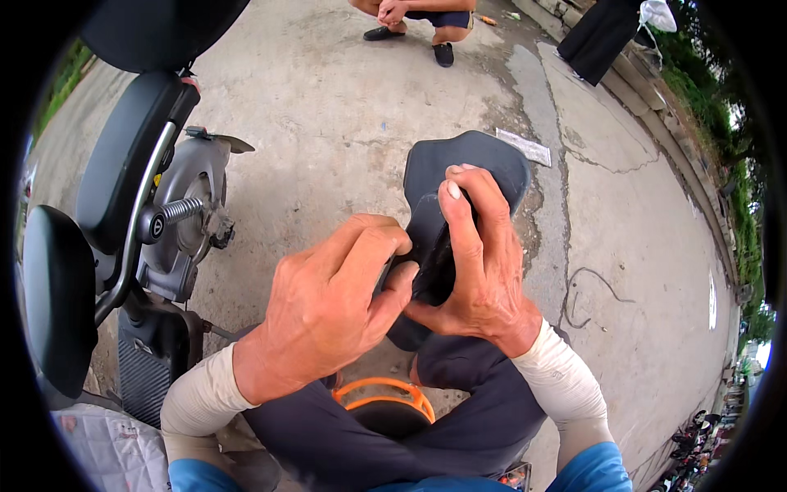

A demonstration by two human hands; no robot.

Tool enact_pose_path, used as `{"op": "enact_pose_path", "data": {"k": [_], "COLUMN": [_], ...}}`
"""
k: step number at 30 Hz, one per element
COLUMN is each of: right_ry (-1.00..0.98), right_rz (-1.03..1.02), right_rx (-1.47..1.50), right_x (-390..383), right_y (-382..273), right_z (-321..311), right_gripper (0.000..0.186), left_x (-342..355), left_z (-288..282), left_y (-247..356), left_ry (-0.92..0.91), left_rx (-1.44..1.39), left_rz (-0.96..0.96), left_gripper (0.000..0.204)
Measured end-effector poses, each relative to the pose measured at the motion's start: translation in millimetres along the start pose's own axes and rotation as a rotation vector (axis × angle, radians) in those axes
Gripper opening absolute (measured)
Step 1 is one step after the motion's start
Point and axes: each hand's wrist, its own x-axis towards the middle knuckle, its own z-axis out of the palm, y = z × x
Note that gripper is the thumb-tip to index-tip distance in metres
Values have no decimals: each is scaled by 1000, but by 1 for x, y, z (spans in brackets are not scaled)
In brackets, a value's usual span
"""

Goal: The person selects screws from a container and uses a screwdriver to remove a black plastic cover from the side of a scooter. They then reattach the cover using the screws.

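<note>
Between my hands, above my lap, is a black moulded part (pixel 467 154) shaped like a small scooter seat, with a broad rounded far end and a narrower section. My left hand (pixel 324 295) pinches its left edge, thumb and bent fingers close together. From the other side my right hand (pixel 485 279) grips it, with fingers reaching over its top and the thumb underneath. A dark hollow shows between the two hands. Much of the near part is hidden by my fingers.
An electric scooter (pixel 164 213) with dark seat pads stands at the left. An orange-rimmed round stool (pixel 385 402) shows between my legs. A black cord (pixel 602 279) and a pale flat strip (pixel 525 148) lie on the concrete. One person (pixel 422 16) squats ahead; another (pixel 602 37) stands at far right.
</note>
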Motion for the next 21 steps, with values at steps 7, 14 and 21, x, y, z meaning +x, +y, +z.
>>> {"op": "enact_pose_path", "data": {"k": [7, 14, 21], "right_ry": [277, 287, 277], "right_rz": [-77, -146, -161], "right_rx": [22, 37, 51], "right_x": [4, 15, 19], "right_y": [-8, -14, -16], "right_z": [7, 11, 20], "right_gripper": [108, 105, 100], "left_x": [-11, -19, -22], "left_z": [8, 3, -3], "left_y": [20, 17, 15], "left_ry": [199, 349, 333], "left_rx": [-161, -75, -184], "left_rz": [20, 101, 14], "left_gripper": [41, 32, 36]}}
